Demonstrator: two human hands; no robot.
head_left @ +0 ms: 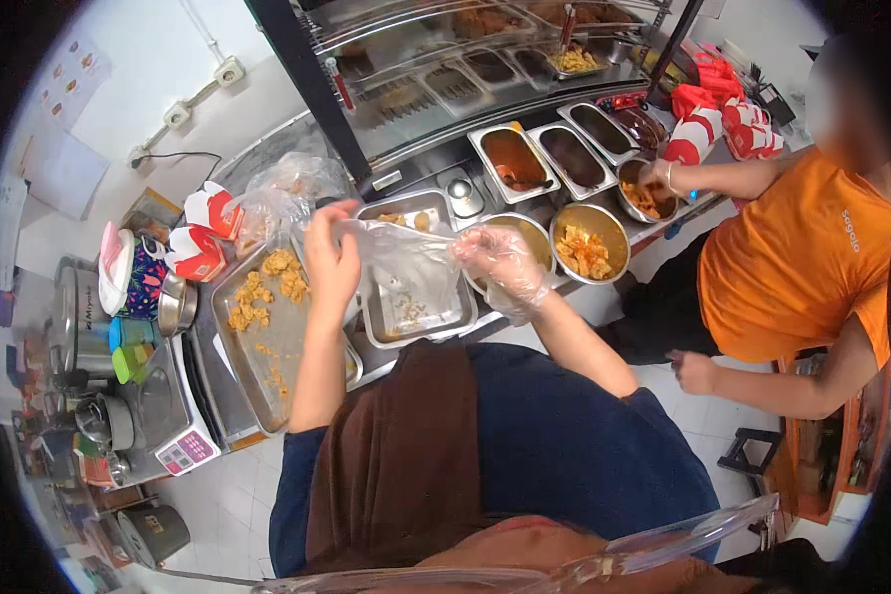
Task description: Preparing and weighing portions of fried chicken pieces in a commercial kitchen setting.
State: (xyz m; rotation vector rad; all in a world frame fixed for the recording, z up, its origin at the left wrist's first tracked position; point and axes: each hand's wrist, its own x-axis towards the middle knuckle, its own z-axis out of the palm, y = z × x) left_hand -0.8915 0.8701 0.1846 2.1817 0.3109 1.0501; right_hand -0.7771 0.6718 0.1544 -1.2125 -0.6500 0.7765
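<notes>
Left hand (333,259) bare, fingers pinching a clear plastic bag (406,259), gloved right hand (503,265) gripping its other edge, bag hanging over an empty steel tray (416,317); steel bench (267,163) carrying a tray of fried pieces (262,342) at left; white tiled floor (233,505) showing near; a co-worker's hand (655,176) reaching into a far right bowl (645,198)

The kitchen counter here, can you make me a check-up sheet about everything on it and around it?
Surface: steel counter crowded with trays and bowls.
Job's things: clear plastic bag stretched between both hands, over a steel tray holding crumbs.
Clutter: tray of fried pieces, red-and-white paper boxes, bowl of fried food, sauce pans, small scale.
Grippers: left hand bare, pinching the bag; right hand in a clear glove, gripping it.
Cables: black cable from a wall socket.
Surroundings: glass display case; person in orange reaching into a bowl.
</notes>
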